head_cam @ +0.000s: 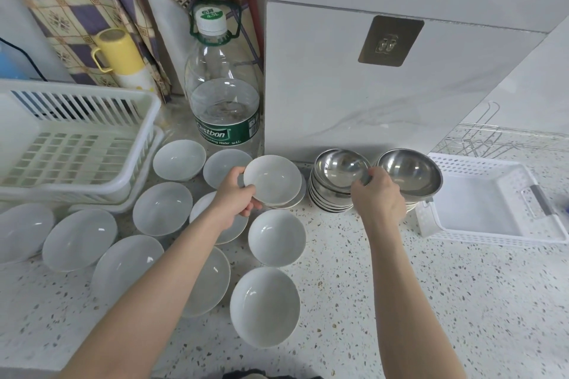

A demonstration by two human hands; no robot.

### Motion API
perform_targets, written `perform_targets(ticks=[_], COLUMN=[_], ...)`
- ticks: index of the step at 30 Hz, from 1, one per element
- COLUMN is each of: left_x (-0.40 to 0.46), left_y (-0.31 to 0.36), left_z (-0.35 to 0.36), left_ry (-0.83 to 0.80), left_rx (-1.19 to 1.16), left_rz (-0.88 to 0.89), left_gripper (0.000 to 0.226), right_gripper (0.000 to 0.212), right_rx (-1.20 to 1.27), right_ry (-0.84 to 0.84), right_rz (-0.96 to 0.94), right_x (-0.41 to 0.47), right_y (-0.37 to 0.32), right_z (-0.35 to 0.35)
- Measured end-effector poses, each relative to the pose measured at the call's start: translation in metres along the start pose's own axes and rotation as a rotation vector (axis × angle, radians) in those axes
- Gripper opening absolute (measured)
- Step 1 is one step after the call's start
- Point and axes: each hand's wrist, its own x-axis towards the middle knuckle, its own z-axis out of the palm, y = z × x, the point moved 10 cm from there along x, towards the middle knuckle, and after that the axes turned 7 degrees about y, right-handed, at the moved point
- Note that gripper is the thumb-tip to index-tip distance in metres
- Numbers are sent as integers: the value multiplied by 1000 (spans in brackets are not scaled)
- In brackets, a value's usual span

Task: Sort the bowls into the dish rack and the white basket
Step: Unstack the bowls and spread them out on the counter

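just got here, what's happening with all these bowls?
A person is sorting bowls on a speckled counter. The left hand grips a white bowl by its rim, lifted over other white bowls. The right hand pinches the rim of a steel bowl next to a stack of steel bowls. The dish rack at left and the white basket at right hold no bowls yet.

Just one view here, a wide-angle cam on the person's head, looking forward and down onto the speckled table (400, 301) from close above. It faces the tiled wall, so the big water bottle (223, 86) sits upper-middle. Both forearms reach in from the bottom edge, below the bottle. Straight lines bend near the edges.
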Motion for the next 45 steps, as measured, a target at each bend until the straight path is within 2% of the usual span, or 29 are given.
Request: perform_targets(ticks=[10,14,19,24,28,31,39,45], left_x=[-45,-66,-91,-114,-134,-154,-210,-236], left_y=[-21,-27,-28,-34,-47,-63,-99,-116], left_z=[-15,-25,-38,-49,-54,-55,-42,-33], left_ry=[-63,-67,-67,-50,-32,-41,-88,-99], left_rx=[-279,-307,-355,-424,-490,-523,-511,-516], left_rz=[-112,-110,-78,-73,-92,-102,-113,-141], left_gripper=[35,38,42,36,32,32,30,30], right_gripper=[23,29,30,21,23,26,21,29], right_rx=[-203,-293,-178,123,462,526,403,292], right_ry=[-19,-76,-14,148,91,76,-95,-168], right_rz=[-105,-133,-139,-148,-118,-92,56,98], right_x=[7,8,11,-8,-50,-87,-160,-175], right_y=[-25,-32,-44,-47,-26,7,105,136], right_z=[-14,-15,-35,-74,-83,-84,-48,-34])
